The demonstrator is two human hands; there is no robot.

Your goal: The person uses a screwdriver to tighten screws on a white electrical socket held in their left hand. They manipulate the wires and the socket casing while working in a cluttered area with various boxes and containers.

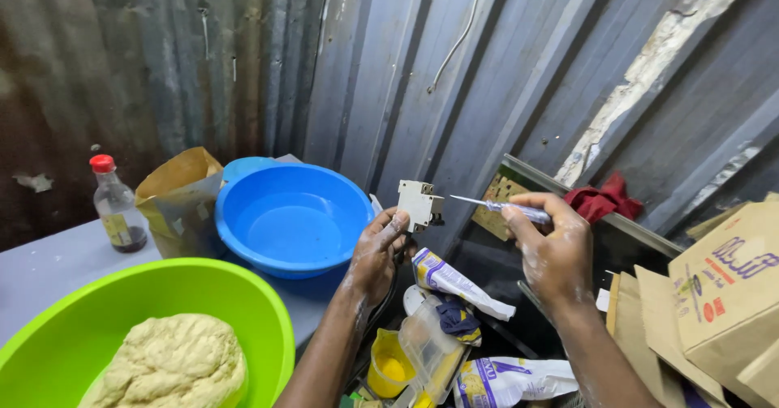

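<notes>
My left hand (380,250) grips a white electrical plug (419,204) from below and holds it upright in front of the corrugated metal wall. A dark cable runs down from the plug past my wrist. My right hand (554,250) holds a slim screwdriver (503,207) with a clear handle. Its metal tip points left toward the plug and stops a little short of it. Both hands are dusted with flour.
A blue basin (294,217) sits on the grey table. In front of it is a green bowl (243,311) with a lump of dough (172,361). Further left are a red-capped bottle (116,205) and a brown paper bag (180,197). Cardboard boxes (722,294) are at right, packets and jars below.
</notes>
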